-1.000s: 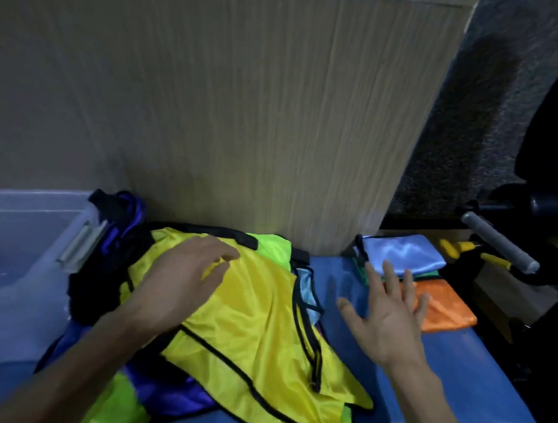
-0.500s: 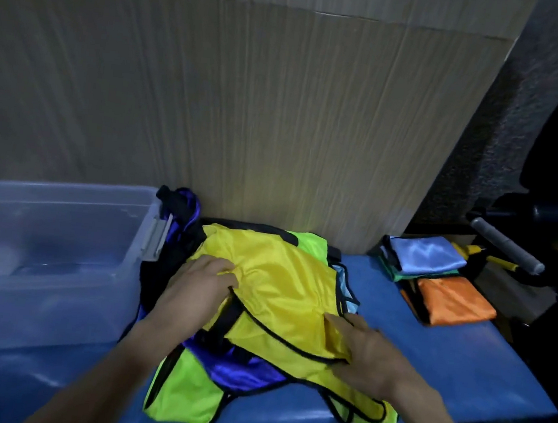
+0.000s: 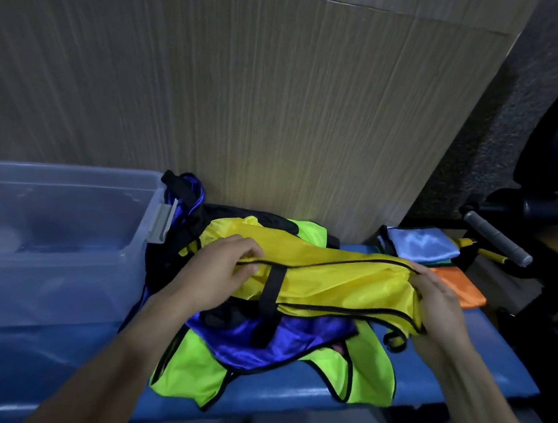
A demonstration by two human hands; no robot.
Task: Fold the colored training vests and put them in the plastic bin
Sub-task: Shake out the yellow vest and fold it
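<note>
Working through the vest pile, and honestly I'm barely started as far as the bin goes. Biggest thing first: the plastic bin sits on the far left of the desk and I can't see a single vest inside it, though the walls are cloudy so don't quote me. Just right of it is the heap of loose vests: a lime green vest at the near edge, a blue vest lying over it, and some dark ones bunched against the bin. Over on the far right there's a small stack that looks already folded, a light blue piece on top and an orange one beside it. So some folding looks done, nothing binned, several vests left.

Right now the yellow vest is stretched sideways above the heap. My left hand pinches its black-trimmed edge with curled fingers, and my right hand grips the bunched other end.
</note>
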